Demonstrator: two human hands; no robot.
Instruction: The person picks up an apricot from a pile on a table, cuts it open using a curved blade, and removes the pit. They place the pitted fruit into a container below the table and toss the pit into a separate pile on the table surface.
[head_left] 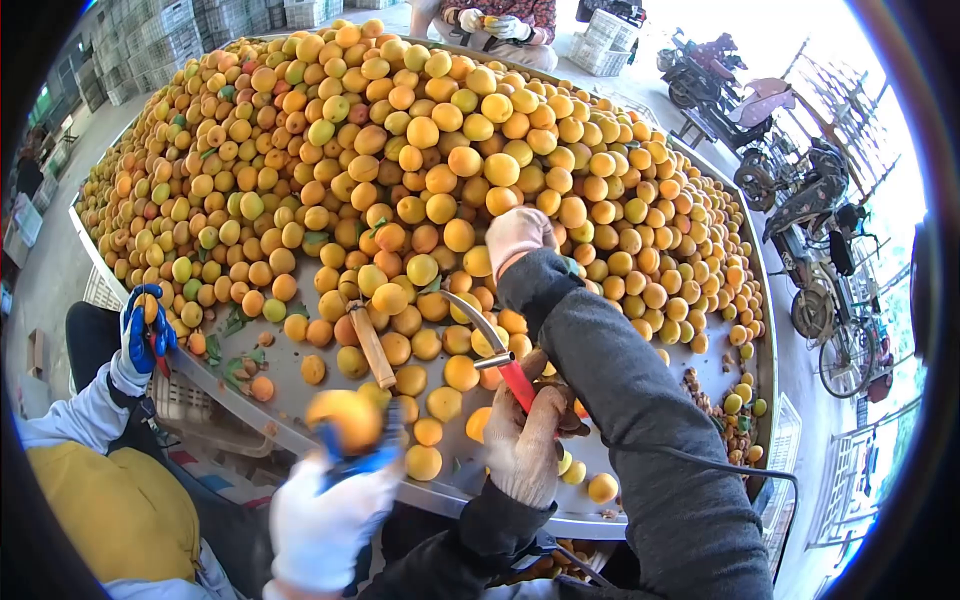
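My left hand (525, 440), in a pale knit glove with dark-stained fingers, is closed around the red handle of a curved knife (490, 330). The knife's hooked metal blade points up and left, over the apricots near the table's front. My right hand (520, 238), also gloved, reaches into the heap of apricots (440, 170) beyond it. Its fingers are turned away from me and hidden, so any grip there is not visible. Left of the blade, a wooden handle (372, 345) lies among the fruit.
A metal-edged table (250, 405) bears the heap. At left, a co-worker's blurred white-gloved hand (330, 510) holds an apricot; the blue-gloved other hand (145, 335) holds fruit and a red-handled tool. Another person (495, 25) sits opposite. Crates (150, 45) and motorbikes (800, 190) stand beyond.
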